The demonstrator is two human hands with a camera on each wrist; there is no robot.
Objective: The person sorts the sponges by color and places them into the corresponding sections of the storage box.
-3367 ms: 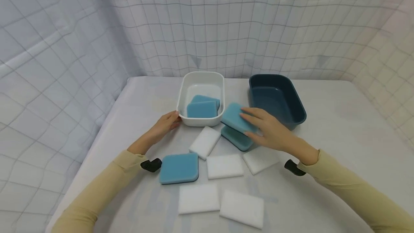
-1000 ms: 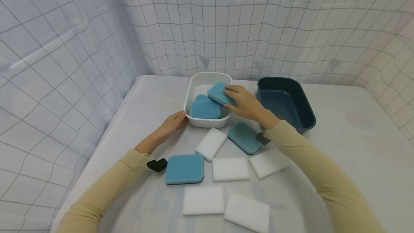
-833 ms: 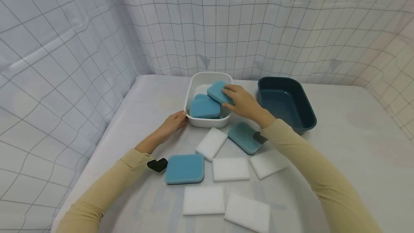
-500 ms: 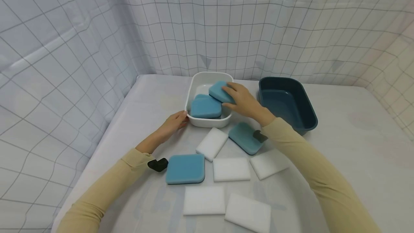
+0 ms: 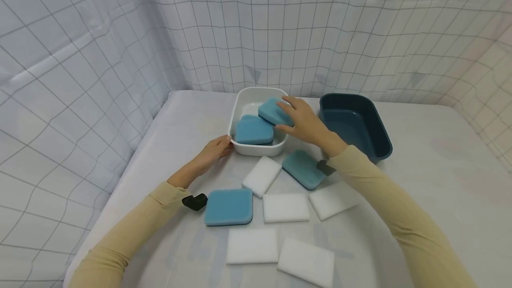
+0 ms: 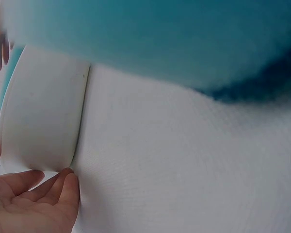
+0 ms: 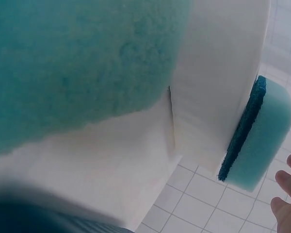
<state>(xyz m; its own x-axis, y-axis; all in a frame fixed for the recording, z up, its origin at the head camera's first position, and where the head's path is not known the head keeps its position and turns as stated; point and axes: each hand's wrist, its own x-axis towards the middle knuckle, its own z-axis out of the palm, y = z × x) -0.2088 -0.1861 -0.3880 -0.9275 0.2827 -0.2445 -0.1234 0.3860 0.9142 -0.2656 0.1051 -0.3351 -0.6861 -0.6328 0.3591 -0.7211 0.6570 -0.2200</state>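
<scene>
White rectangular plastic tub point(image 5: 256, 150) steadied, right hand point(image 5: 306, 121) released

My left hand point(image 5: 213, 151) grasps the tub by its near left corner, thumb at the rim, fingers against the outer wall. My right hand grasps nothing: its fingers stand just apart from a light-blue foam sponge point(image 7: 264, 141) with a dark scouring face. That sponge sits tilted at the tub's right rim, scouring face toward the wall. Inside the tub, toward its near wall, two blue foam sponges point(image 5: 254, 131) lie overlapping.

The tub stands near the far edge of a bench point(image 5: 432, 154) covered in white cloth. Nearer the bench's far right corner is a dark-blue plastic bin point(image 5: 354, 123). A teal foam sponge point(image 5: 302, 169) lies by my right wrist, a flat blue foam sponge point(image 5: 229, 207) by my left. Around them, toward the bench's near edge, lie five white rectangular foam pads point(image 5: 286, 208). White sheets with grey grid lines point(image 5: 256, 34) hang behind the far edge.
</scene>
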